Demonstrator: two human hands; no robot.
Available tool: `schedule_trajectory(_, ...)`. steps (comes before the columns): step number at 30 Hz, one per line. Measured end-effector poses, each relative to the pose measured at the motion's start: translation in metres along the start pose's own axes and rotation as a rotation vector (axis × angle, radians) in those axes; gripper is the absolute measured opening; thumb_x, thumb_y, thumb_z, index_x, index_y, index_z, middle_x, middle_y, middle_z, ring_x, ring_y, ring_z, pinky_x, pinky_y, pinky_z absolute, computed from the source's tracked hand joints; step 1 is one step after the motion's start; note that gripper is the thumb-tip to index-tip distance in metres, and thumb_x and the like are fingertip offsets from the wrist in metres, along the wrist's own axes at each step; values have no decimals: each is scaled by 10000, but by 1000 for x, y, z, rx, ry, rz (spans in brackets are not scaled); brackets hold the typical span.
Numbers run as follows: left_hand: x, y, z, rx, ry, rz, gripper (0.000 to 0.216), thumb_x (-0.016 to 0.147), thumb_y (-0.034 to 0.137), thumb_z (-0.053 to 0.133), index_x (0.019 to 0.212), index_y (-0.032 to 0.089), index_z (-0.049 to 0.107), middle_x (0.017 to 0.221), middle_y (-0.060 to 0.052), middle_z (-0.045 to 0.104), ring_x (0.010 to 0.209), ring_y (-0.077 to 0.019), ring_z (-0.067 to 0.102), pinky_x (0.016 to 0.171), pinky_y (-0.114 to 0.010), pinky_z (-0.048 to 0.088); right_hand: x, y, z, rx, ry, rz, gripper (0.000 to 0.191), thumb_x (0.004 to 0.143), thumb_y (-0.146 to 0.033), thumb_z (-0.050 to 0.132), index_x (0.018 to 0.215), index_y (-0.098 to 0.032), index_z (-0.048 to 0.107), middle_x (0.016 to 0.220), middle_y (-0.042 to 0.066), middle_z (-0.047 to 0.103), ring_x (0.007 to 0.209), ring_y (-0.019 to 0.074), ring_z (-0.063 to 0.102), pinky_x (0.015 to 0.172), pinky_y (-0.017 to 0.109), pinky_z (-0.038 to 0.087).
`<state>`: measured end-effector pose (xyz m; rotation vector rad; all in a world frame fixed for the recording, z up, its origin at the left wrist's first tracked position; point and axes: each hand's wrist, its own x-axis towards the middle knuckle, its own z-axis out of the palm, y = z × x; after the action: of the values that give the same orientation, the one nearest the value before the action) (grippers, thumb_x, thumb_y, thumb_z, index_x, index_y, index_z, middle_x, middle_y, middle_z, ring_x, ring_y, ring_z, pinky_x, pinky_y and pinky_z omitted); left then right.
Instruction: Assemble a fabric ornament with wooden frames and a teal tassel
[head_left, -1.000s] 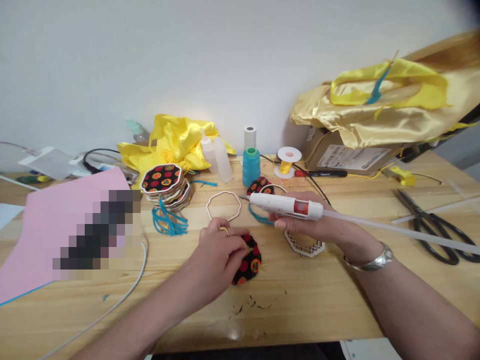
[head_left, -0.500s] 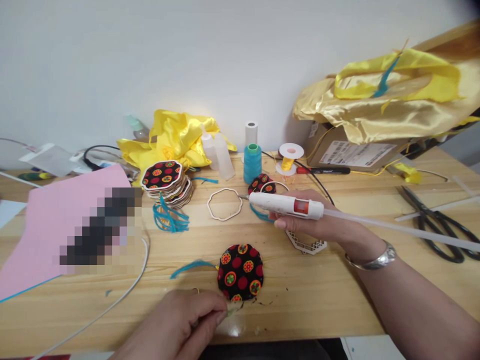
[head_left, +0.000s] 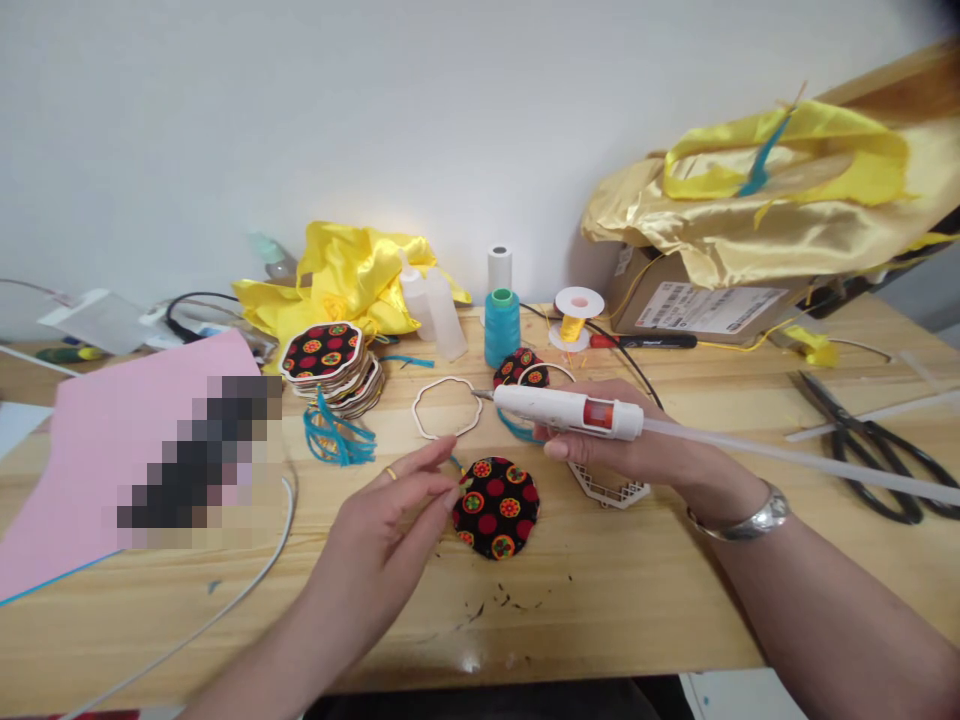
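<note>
My right hand (head_left: 637, 445) is wrapped round a white glue gun (head_left: 566, 410) whose nozzle points left and whose clear glue stick trails to the right. A black fabric disc with red and yellow flowers (head_left: 496, 505) lies on the wooden table (head_left: 645, 590) in front of me. The fingers of my left hand (head_left: 390, 520) pinch the disc's left edge, where a teal strand shows. A bare scalloped wooden ring (head_left: 446, 407) lies just behind, and a white lattice piece (head_left: 611, 488) sits under my right hand.
A stack of flowered discs (head_left: 330, 365) with a teal tassel (head_left: 334, 435) stands at left beside a pink sheet (head_left: 112, 440). Teal thread spool (head_left: 501, 328), yellow spool (head_left: 576, 315), glue bottles (head_left: 439, 310), yellow satin (head_left: 352, 275), a cardboard box (head_left: 697, 300) and black scissors (head_left: 874, 450) fill the back and right.
My left hand went from the near table edge back up to the disc, and the disc now lies further from me. The right hand with the glue gun has barely moved.
</note>
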<state>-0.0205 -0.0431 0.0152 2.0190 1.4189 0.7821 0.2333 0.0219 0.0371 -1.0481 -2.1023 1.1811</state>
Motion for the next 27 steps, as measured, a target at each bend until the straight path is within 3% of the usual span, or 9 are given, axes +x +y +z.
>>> schedule_trajectory(3, -14, 10, 0, 74, -44, 134, 156, 838, 174, 525, 884, 239, 659, 1099, -52, 668, 1025, -182, 625, 830, -281, 530, -1, 0, 1, 30, -7, 12, 261, 797, -422, 620, 854, -168, 598, 704, -9, 541, 632, 126, 468, 560, 255, 370)
schedule_trajectory(6, -27, 18, -1, 91, -238, 165, 183, 837, 158, 512, 894, 242, 663, 941, -32, 699, 846, -144, 667, 707, -211, 550, -1, 2, 4, 41, -37, 29, 255, 780, -431, 638, 815, -181, 603, 681, -18, 534, 612, 120, 463, 535, 245, 362)
schedule_trajectory(8, -32, 18, -4, 85, -237, 48, 177, 847, 201, 510, 890, 252, 674, 926, -31, 713, 818, -146, 678, 695, -207, 557, -1, 3, 7, 45, -79, 43, 258, 778, -437, 638, 746, -188, 579, 625, -37, 484, 563, 104, 419, 500, 237, 336)
schedule_trajectory(10, -36, 15, -9, 33, -179, -89, 176, 842, 279, 523, 838, 265, 698, 1041, -43, 707, 965, -196, 660, 792, -279, 556, -1, 3, 9, 55, -118, 52, 269, 781, -427, 636, 690, -191, 542, 592, -52, 442, 533, 92, 385, 480, 230, 314)
schedule_trajectory(12, -41, 9, -14, -66, -218, -265, 211, 824, 371, 540, 782, 268, 720, 1187, -49, 660, 1141, -274, 573, 894, -411, 514, -1, 1, 9, 65, -141, 69, 278, 789, -410, 628, 657, -190, 519, 586, -55, 435, 533, 90, 389, 484, 227, 316)
schedule_trajectory(16, -56, -1, -19, -519, -354, -621, 243, 783, 454, 603, 798, 256, 744, 1262, -55, 613, 1202, -322, 516, 993, -536, 393, 0, 0, 8, 95, -157, 72, 263, 794, -389, 620, 647, -189, 532, 574, -54, 433, 530, 91, 402, 481, 219, 326)
schedule_trajectory(20, -63, -2, -17, -950, -227, -713, 195, 738, 422, 676, 837, 269, 748, 1263, -59, 604, 1170, -321, 539, 1026, -526, 355, -1, -2, 8, 101, -153, 54, 197, 792, -361, 628, 697, -195, 579, 578, -50, 461, 509, 84, 403, 458, 212, 314)
schedule_trajectory(24, -47, 5, -16, -971, -125, -729, 194, 710, 376, 711, 846, 245, 756, 1178, -83, 660, 1194, -310, 518, 1058, -491, 323, -2, -4, 8, 125, -162, 84, 153, 806, -343, 618, 870, -205, 640, 565, -54, 468, 480, 81, 397, 426, 208, 294)
schedule_trajectory(27, -27, 8, -15, -1011, -22, -716, 147, 685, 328, 733, 781, 219, 758, 1146, -89, 681, 1200, -294, 518, 1067, -445, 337, -2, -2, 9, 128, -152, 68, 160, 804, -350, 622, 851, -198, 639, 577, -53, 479, 491, 77, 400, 428, 207, 293)
